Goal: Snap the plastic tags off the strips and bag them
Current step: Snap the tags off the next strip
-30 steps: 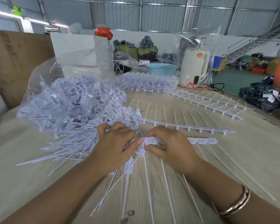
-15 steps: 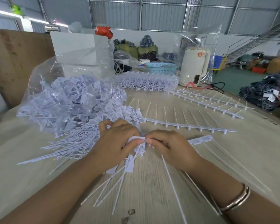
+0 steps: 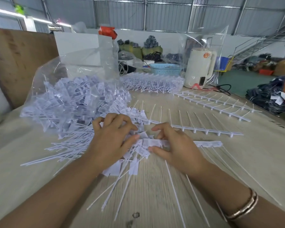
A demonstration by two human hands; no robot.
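While gripped: 1 strip [image 3: 204, 143] in 2 hands [image 3: 110, 137] [image 3: 174, 145]; 1 bag [image 3: 69, 79].

Matt white plastic on pale wood-grain.

The bench [image 3: 155, 186] showed a smooth, pale wood-grain finish. The tags [image 3: 133, 167] and strips [image 3: 204, 129] were matt white plastic; left of the strips, the bag [image 3: 72, 66] was clear, glossy film. The kettle [image 3: 199, 68] behind the strips looked smooth cream plastic, the bracelet [image 3: 243, 209] polished metal.
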